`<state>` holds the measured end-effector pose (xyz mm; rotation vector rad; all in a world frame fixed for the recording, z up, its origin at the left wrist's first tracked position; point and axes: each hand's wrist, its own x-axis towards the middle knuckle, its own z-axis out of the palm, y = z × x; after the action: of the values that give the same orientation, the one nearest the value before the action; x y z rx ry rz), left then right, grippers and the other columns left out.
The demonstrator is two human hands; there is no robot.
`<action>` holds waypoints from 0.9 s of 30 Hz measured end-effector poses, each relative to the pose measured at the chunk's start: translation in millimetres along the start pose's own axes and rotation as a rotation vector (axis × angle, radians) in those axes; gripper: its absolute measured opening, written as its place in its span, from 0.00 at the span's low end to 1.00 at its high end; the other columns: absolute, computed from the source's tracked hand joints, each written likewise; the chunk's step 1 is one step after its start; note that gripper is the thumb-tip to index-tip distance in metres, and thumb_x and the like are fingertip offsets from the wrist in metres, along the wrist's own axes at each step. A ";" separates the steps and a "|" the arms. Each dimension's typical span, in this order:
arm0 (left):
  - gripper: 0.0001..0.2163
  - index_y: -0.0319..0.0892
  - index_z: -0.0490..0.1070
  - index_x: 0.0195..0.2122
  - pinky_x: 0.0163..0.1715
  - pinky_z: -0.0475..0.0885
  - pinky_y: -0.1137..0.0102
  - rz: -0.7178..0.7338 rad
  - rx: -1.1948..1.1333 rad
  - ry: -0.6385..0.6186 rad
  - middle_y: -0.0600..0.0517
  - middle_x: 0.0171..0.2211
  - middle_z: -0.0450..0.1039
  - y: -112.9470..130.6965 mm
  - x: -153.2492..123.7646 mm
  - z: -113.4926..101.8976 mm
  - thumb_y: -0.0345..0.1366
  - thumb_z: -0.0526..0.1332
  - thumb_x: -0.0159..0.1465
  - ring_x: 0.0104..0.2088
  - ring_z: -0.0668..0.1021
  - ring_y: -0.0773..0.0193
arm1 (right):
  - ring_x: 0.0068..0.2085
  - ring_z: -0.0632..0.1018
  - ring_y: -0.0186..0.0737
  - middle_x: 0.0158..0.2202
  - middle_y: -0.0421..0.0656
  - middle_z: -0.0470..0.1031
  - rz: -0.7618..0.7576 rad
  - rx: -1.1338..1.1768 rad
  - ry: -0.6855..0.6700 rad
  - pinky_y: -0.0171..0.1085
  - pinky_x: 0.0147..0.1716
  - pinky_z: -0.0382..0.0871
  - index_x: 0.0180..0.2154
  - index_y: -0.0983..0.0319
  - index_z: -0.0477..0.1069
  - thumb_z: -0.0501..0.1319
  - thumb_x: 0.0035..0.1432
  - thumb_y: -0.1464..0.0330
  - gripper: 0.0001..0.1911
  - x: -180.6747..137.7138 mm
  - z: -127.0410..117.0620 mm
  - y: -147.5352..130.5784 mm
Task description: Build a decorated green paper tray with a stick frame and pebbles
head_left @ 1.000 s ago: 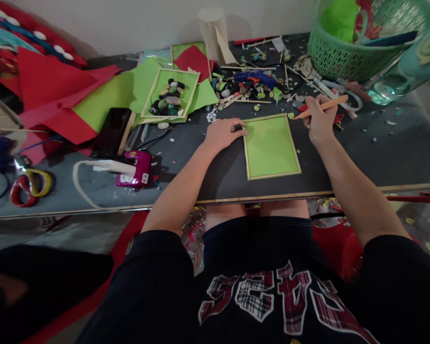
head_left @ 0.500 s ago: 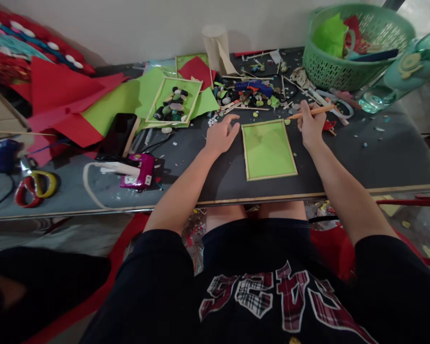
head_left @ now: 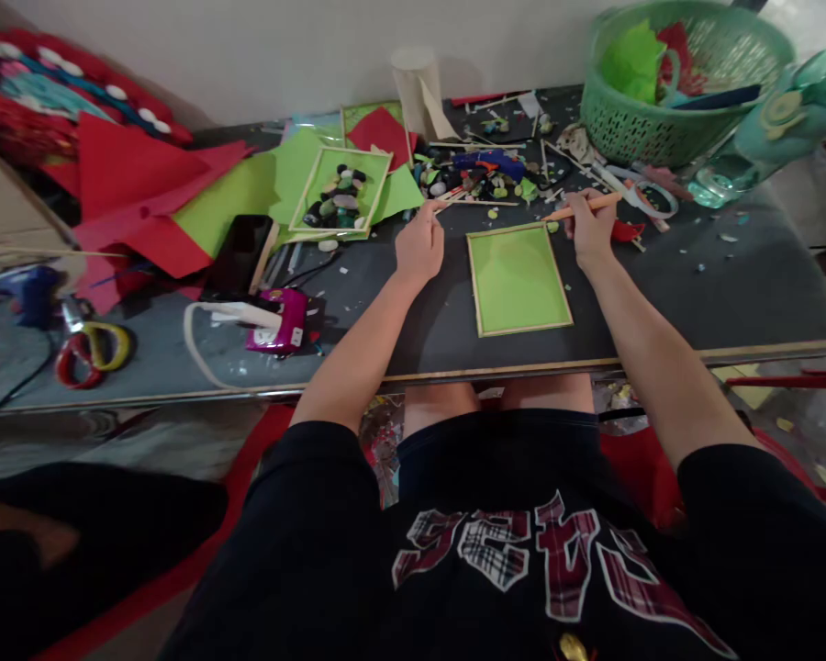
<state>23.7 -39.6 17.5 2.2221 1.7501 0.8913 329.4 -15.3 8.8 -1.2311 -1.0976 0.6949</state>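
Note:
A green panel in a thin wooden frame (head_left: 519, 278) lies flat on the dark table (head_left: 695, 294) in front of me. My right hand (head_left: 588, 229) is closed round an orange pencil-like tool (head_left: 582, 207) just past the frame's far right corner. My left hand (head_left: 419, 243) is off the frame, to its left, with the fingers curled and reaching into the clutter of small pieces; whether it holds anything is hidden. A second framed green panel (head_left: 340, 193) with several dark and pale pebbles on it lies further left.
Red and green paper sheets (head_left: 144, 193) cover the left of the table. A black phone (head_left: 240, 252), a pink device (head_left: 275, 321), a blue glue gun (head_left: 488, 163), a paper roll (head_left: 417, 87), a green basket (head_left: 667, 83) and a teal bottle (head_left: 764, 138) stand around.
My left hand has left the frame's upper left edge and moved up toward the clutter. My right hand with the tool has shifted slightly left. The view has tilted a little.

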 end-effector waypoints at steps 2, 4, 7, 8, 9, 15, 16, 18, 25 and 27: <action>0.23 0.45 0.63 0.66 0.49 0.74 0.62 0.010 -0.055 0.040 0.43 0.47 0.82 -7.3 5.5 7.7 0.46 0.40 0.78 0.44 0.83 0.53 | 0.17 0.60 0.29 0.17 0.35 0.59 0.011 0.033 -0.013 0.33 0.17 0.53 0.24 0.57 0.61 0.68 0.56 0.40 0.31 0.2 1.5 0.6; 0.22 0.46 0.60 0.68 0.51 0.75 0.61 0.039 -0.095 0.023 0.43 0.50 0.81 -10.3 8.7 11.9 0.46 0.42 0.78 0.46 0.83 0.53 | 0.17 0.60 0.28 0.16 0.34 0.60 0.013 0.065 -0.022 0.32 0.16 0.53 0.23 0.58 0.60 0.68 0.58 0.44 0.30 0.1 1.9 0.5; 0.18 0.48 0.67 0.63 0.54 0.75 0.59 0.089 -0.065 -0.081 0.44 0.52 0.82 -8.1 9.5 11.9 0.44 0.48 0.78 0.51 0.82 0.51 | 0.16 0.61 0.27 0.16 0.34 0.60 0.021 0.089 -0.037 0.31 0.14 0.54 0.23 0.58 0.60 0.69 0.58 0.45 0.30 1.6 0.0 1.1; 0.17 0.47 0.70 0.61 0.55 0.75 0.58 0.099 -0.034 -0.115 0.44 0.52 0.82 -6.8 9.1 11.2 0.43 0.50 0.77 0.52 0.82 0.49 | 0.16 0.61 0.27 0.16 0.34 0.61 0.028 0.099 -0.036 0.31 0.14 0.54 0.23 0.58 0.61 0.70 0.57 0.44 0.30 2.6 -1.2 1.8; 0.16 0.47 0.72 0.58 0.54 0.75 0.57 0.106 -0.004 -0.141 0.43 0.51 0.82 -5.6 8.6 10.7 0.43 0.52 0.76 0.52 0.82 0.48 | 0.16 0.61 0.28 0.16 0.34 0.61 0.037 0.110 -0.032 0.31 0.14 0.55 0.23 0.58 0.63 0.71 0.55 0.43 0.30 3.8 -2.6 2.8; 0.18 0.47 0.76 0.54 0.51 0.76 0.60 0.200 0.003 -0.069 0.45 0.42 0.83 -8.5 6.6 15.1 0.47 0.49 0.77 0.47 0.82 0.51 | 0.19 0.64 0.31 0.18 0.36 0.60 0.045 0.087 -0.026 0.34 0.16 0.58 0.25 0.57 0.65 0.69 0.48 0.34 0.34 10.0 -7.1 12.9; 0.20 0.47 0.76 0.53 0.50 0.76 0.61 0.219 0.003 -0.049 0.45 0.41 0.83 -9.4 6.6 16.3 0.49 0.48 0.77 0.46 0.81 0.52 | 0.19 0.65 0.32 0.18 0.36 0.60 0.037 0.083 -0.033 0.34 0.16 0.58 0.25 0.57 0.64 0.69 0.48 0.34 0.34 10.7 -6.8 14.4; 0.23 0.47 0.76 0.48 0.49 0.75 0.61 0.247 0.019 -0.031 0.45 0.40 0.81 -10.2 6.6 17.8 0.53 0.46 0.77 0.45 0.81 0.52 | 0.19 0.65 0.32 0.18 0.36 0.60 0.024 0.087 -0.041 0.35 0.17 0.59 0.25 0.57 0.64 0.69 0.47 0.34 0.35 11.9 -6.1 16.5; 0.28 0.45 0.76 0.43 0.46 0.74 0.60 0.314 0.088 -0.090 0.43 0.38 0.79 -6.7 5.6 13.6 0.56 0.41 0.77 0.44 0.81 0.51 | 0.17 0.61 0.28 0.16 0.34 0.61 0.003 0.099 -0.054 0.35 0.15 0.55 0.24 0.56 0.63 0.69 0.51 0.37 0.32 12.1 -4.3 13.5; 0.28 0.45 0.77 0.45 0.47 0.75 0.60 0.328 0.093 -0.094 0.43 0.39 0.80 -4.9 4.4 12.5 0.55 0.42 0.77 0.46 0.81 0.51 | 0.16 0.59 0.27 0.16 0.34 0.62 0.003 0.111 -0.044 0.36 0.15 0.55 0.24 0.56 0.63 0.69 0.52 0.37 0.32 11.6 -3.6 11.1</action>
<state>27.1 -31.3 6.6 2.6155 1.4378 0.7609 338.3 -3.7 1.5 -1.1275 -1.0790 0.7785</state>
